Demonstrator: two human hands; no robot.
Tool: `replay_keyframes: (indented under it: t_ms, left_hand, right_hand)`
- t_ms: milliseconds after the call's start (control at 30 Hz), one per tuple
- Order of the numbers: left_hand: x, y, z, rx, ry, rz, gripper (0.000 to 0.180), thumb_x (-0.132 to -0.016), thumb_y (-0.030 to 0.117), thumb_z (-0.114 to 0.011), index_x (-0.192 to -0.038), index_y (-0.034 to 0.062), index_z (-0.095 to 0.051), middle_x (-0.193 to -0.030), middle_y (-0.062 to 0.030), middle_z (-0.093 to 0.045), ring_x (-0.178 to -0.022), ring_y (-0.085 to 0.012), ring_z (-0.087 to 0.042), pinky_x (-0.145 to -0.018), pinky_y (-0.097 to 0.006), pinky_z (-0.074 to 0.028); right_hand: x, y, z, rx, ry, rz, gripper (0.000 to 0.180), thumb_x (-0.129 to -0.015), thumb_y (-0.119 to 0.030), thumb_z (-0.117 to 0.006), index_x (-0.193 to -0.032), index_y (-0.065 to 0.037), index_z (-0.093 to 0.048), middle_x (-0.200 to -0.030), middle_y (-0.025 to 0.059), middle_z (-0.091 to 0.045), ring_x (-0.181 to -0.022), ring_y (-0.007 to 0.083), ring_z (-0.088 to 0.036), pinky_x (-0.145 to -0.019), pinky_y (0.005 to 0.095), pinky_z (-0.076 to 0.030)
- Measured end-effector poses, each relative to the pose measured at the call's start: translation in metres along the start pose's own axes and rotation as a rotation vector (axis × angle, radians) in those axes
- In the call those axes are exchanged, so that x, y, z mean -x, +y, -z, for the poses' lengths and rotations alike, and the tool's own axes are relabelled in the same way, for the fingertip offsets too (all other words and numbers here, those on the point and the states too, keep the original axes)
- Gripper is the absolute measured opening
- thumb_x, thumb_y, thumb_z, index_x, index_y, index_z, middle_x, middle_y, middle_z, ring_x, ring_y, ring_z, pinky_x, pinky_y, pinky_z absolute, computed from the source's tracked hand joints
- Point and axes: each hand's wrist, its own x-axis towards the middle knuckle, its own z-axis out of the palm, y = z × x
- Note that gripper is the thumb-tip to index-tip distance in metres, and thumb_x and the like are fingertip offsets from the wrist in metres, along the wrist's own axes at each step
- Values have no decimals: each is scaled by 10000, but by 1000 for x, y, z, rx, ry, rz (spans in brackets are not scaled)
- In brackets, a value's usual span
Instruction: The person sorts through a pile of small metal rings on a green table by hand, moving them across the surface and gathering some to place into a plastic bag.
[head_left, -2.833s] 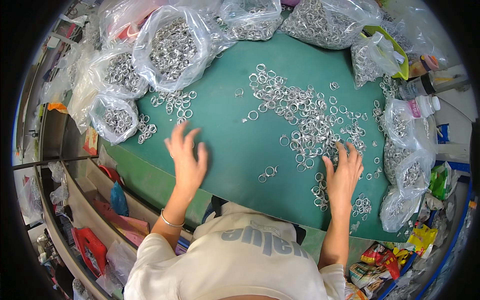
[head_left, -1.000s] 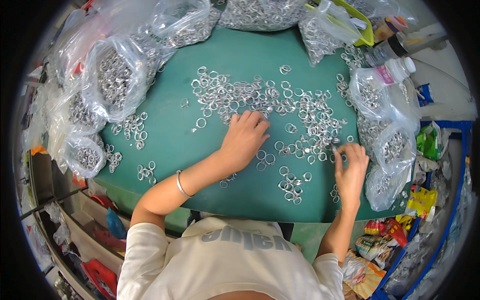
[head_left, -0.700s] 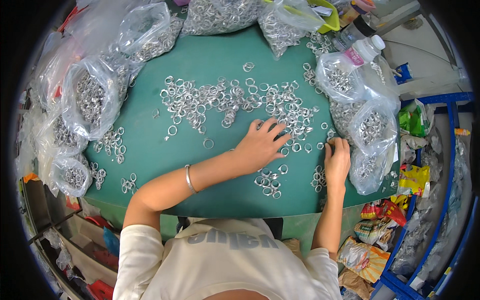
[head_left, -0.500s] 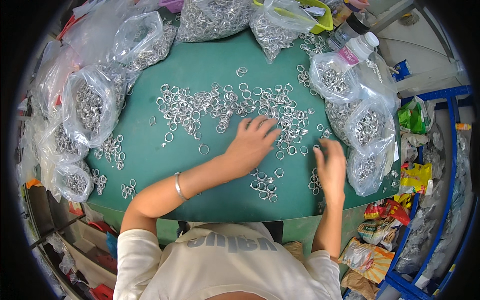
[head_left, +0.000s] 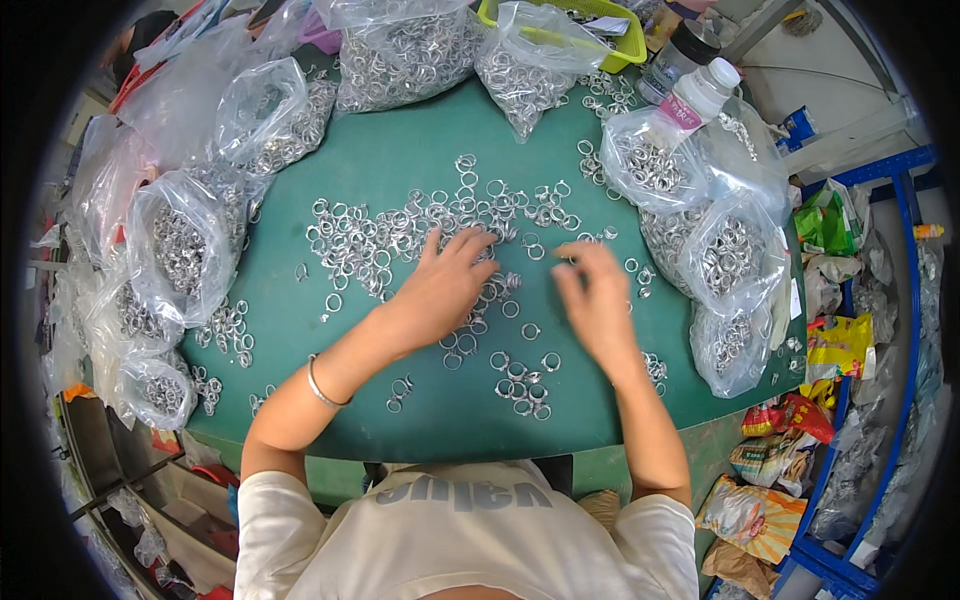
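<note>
Item, as I see it through the head camera: one person, viewed from above. I note a white short-sleeved T-shirt [head_left: 470,535] with grey block lettering across the chest; its sleeves end above the elbows, so both forearms are bare. I record a thin silver bangle [head_left: 322,384] around the left wrist. The left hand [head_left: 445,283] and right hand [head_left: 597,300] are bare, ungloved; I cannot make out finger rings.

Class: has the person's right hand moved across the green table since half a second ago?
Yes. The right hand has shifted away from the table's near edge, toward the left hand.
</note>
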Motion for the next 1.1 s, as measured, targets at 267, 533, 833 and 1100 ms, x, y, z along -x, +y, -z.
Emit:
replay_keyframes:
  t_ms: [267, 533, 833, 1100]
  left_hand:
    - [-112, -7, -45, 130, 220, -117, 368, -795, 41, -592, -1163, 64, -587, -1330, -109, -477, -1262, -336, -409, -1057, -528, -308]
    - [-36, -51, -12, 123, -6, -147, 350, -761, -62, -564, -1083, 56, -634, -1308, -124, -507, -1284, -347, -402, -1083, -514, -319]
    - [-8, 13, -18, 114, 94, -71, 318, -760, 71, -666, -1075, 69, -630, -1145, -92, -548, -1151, -294, -483, -988, -476, -342]
    - [18, 13, -7, 61, 130, -45, 181, -757, 51, -668, -931, 51, -618, -1104, -90, -552, -1135, -266, -486, -1007, -507, -298]
  right_hand:
    - [-7, 23, -22, 214, -4, 25, 361, -839, 44, -561, -1197, 48, -515, -1131, 208, -512, -973, 339, -560, -857, 387, -467]
    - [12, 7, 27, 240, -107, -197, 270, -794, -25, -669, -1055, -30, -602, -1013, 163, -590, -832, 339, -615, -729, 418, -497]
    - [-1, 8, -20, 169, -170, -60, 139, -792, -42, -660, -909, -24, -588, -885, 166, -608, -810, 367, -612, -684, 458, -486]
    - [-10, -4, -26, 220, -49, 243, 179, -754, -23, -682, -915, -37, -606, -877, 107, -582, -848, 306, -574, -707, 404, -453]
